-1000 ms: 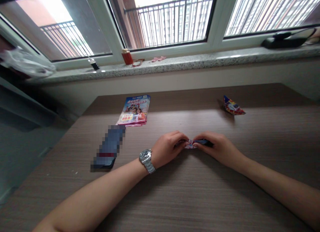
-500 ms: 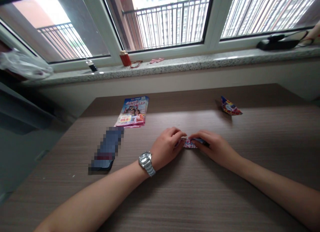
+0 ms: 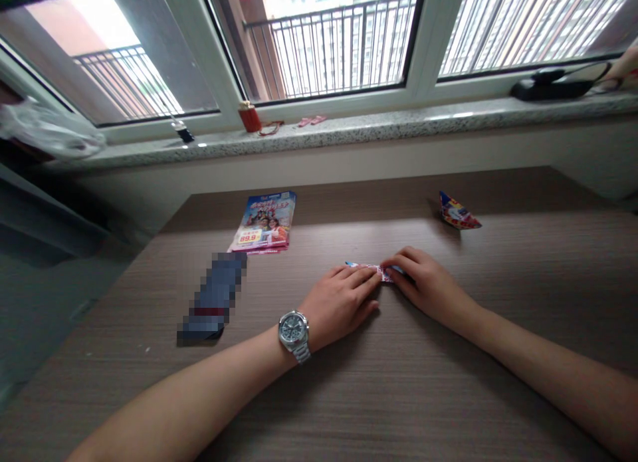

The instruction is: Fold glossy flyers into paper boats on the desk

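Note:
A narrow strip of folded printed paper [image 3: 387, 276] lies on the brown table, mostly covered by my fingers. My left hand [image 3: 343, 305], with a silver watch [image 3: 294, 330] at the wrist, rests flat on the paper with its fingers stretched out across it. At the strip's right end, the thumb and fingers of my right hand [image 3: 426, 279] are closed on the paper. Farther back on the right stands a folded paper boat [image 3: 458, 213] in bright printed colours.
A stack of printed flyers [image 3: 266, 223] lies at the back left. Nearer me on that side is a blurred dark phone [image 3: 212, 299]. Along the stone windowsill [image 3: 349, 133] are a red container [image 3: 250, 117], a small dark bottle [image 3: 182, 131] and a black device [image 3: 553, 86].
My left hand has gone from gripping the paper's left end to lying flat over it. The paper and my right hand have shifted slightly away from me.

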Tool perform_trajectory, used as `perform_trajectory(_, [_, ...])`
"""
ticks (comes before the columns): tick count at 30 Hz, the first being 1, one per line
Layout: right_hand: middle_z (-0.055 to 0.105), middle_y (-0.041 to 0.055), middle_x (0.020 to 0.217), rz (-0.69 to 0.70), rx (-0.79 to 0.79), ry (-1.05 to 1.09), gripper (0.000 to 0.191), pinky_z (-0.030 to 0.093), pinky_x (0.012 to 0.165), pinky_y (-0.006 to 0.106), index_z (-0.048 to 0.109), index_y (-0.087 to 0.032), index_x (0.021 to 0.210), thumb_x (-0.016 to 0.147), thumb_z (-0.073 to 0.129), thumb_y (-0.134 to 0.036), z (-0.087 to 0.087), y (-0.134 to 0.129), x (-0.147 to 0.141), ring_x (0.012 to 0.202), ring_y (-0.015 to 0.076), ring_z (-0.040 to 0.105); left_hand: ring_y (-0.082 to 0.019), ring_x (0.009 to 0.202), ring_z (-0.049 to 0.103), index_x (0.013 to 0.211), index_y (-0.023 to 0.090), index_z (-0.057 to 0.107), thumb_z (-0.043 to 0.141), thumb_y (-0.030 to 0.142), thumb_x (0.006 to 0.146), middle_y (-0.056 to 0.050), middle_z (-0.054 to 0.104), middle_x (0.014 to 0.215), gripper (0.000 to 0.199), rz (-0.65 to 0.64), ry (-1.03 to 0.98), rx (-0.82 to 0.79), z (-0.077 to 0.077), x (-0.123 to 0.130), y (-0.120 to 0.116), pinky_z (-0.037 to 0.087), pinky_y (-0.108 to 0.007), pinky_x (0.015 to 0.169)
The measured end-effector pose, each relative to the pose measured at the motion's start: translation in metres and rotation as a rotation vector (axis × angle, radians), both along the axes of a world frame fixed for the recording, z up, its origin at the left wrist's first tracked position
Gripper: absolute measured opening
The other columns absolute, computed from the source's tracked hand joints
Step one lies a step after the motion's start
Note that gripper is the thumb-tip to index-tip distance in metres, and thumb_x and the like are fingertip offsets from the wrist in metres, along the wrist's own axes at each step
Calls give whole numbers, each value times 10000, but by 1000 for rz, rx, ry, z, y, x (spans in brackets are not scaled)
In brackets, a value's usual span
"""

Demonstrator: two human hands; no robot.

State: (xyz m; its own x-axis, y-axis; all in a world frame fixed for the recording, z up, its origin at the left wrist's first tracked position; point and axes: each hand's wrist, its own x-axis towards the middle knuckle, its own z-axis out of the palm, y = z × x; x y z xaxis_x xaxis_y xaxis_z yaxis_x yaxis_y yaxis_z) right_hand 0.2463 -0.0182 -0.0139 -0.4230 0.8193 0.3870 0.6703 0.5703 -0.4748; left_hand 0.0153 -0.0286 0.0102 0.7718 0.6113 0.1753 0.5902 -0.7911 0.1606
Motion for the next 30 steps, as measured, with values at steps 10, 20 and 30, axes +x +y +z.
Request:
perform_trajectory(10, [564, 174, 1415, -9, 133, -330, 429, 409, 1100, 508, 570, -140, 1358, 1000, 461, -350, 1, -10, -1, 1306, 302, 509, -239, 1377, 457, 1483, 197, 399, 435, 433, 1011, -89, 470, 1509, 529, 60, -7, -64, -2, -1, 0, 331, -422, 1192])
perform_trajectory(20, [272, 158, 1616, 46, 3, -440, 736, 241, 1220, 478, 256, -112, 1570, 1000, 354, -567, -2, -20, -3, 1500, 250, 239, -230, 1430, 394, 1512, 166, 350, 386, 473, 1023, -113, 386, 1566, 579, 34, 10, -87, 1, -2, 0, 291, -397, 1216])
perform_trajectory(30, [227, 143, 1631, 64, -25, -425, 787, 226, 1221, 494, 186, -146, 1591, 979, 383, -600, -3, -20, -1, 1510, 260, 195, -207, 1517, 218, 1557, 198, 253, 322, 516, 1030, -79, 253, 1630, 619, 22, 34, -113, -5, -8, -2, 194, -396, 1248])
